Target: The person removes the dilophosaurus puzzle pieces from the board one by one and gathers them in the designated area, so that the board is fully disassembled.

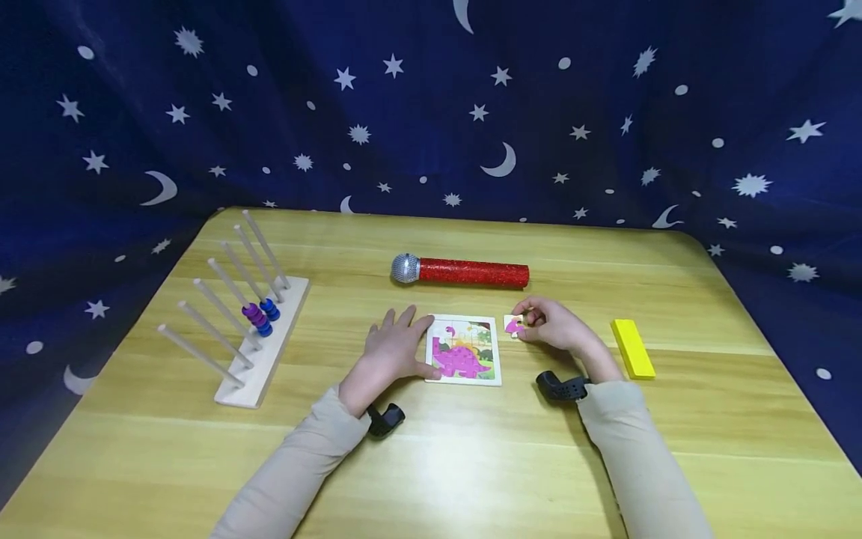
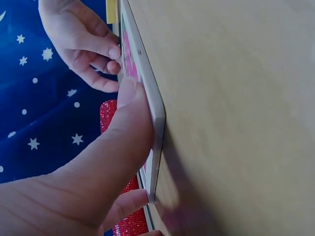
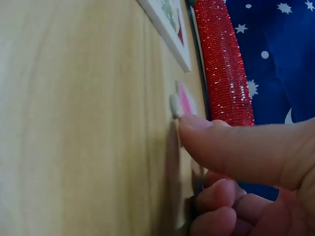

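A square dinosaur jigsaw puzzle (image 1: 465,381) in a white frame lies flat on the table, showing a pink dinosaur. Along its left side lies my left hand (image 1: 390,350), fingers spread and fairly straight. In the left wrist view that hand's thumb (image 2: 129,105) rests on the frame. To the right of the frame, my right hand (image 1: 557,327) pinches a pink-and-white puzzle piece (image 1: 512,326) between thumb and fingers. The right wrist view has the puzzle piece (image 3: 185,100) tilted at the thumb tip, its far side partly hidden and blurred.
A red glittery microphone (image 1: 471,272) lies behind the puzzle. On the left stands a wooden peg rack (image 1: 276,340) with purple and blue rings (image 1: 259,319) on its pegs. A yellow block (image 1: 633,349) lies right of my right hand. A starry blue curtain (image 1: 417,112) hangs behind the table.
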The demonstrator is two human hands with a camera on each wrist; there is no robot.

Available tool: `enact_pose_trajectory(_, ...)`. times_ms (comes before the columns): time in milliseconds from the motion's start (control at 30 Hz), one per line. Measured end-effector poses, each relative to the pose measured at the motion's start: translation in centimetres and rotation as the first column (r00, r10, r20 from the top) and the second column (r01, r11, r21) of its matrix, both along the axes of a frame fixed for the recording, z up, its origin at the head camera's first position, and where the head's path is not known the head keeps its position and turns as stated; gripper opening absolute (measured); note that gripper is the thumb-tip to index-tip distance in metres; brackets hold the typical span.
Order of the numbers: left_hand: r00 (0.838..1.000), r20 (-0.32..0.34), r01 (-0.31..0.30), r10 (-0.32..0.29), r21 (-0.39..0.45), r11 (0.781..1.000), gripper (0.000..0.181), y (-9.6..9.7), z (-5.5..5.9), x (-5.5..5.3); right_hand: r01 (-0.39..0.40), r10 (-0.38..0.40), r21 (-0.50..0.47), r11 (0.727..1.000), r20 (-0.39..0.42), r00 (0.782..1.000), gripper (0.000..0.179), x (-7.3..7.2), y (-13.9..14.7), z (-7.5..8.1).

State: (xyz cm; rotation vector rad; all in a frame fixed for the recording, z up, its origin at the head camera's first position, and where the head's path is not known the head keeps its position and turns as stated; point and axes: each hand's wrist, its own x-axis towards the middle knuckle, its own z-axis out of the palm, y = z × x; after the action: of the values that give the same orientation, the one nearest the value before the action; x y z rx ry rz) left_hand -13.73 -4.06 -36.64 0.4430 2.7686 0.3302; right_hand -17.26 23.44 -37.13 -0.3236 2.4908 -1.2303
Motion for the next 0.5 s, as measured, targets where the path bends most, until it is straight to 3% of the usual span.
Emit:
enact_pose_trajectory(167, 1.0, -0.007, 0.008, -0.008, -0.001, 1.0, 0.094, 0.0, -0.2, 0.1, 0.001, 0.0, 0.01, 1.0, -0.03, 1.0, 0.038, 0.5, -0.7, 0.2)
enact_pose_trajectory(267, 1.0, -0.005, 0.015, -0.015, -0.005, 1.0, 0.094, 0.0, -0.3, 0.1, -0.05, 0.054, 0.043, 0.998, -0.107, 0.993, 0.032, 0.8, -2.3, 0.5)
enact_pose_trajectory(400, 1.0, -0.001, 0.016, -0.016, -0.018, 1.0, 0.095, -0.2, -0.4, 0.0, -0.138, 0.167, 0.159, 0.978, -0.187, 0.968, 0.027, 1.2, -5.1, 0.7)
enact_pose_trajectory(500, 1.0, -0.006, 0.017, -0.017, -0.022, 1.0, 0.095, -0.2, -0.4, -0.1, -0.145, 0.208, 0.274, 0.951, -0.215, 0.954, 0.03, 1.5, -6.5, 0.8)
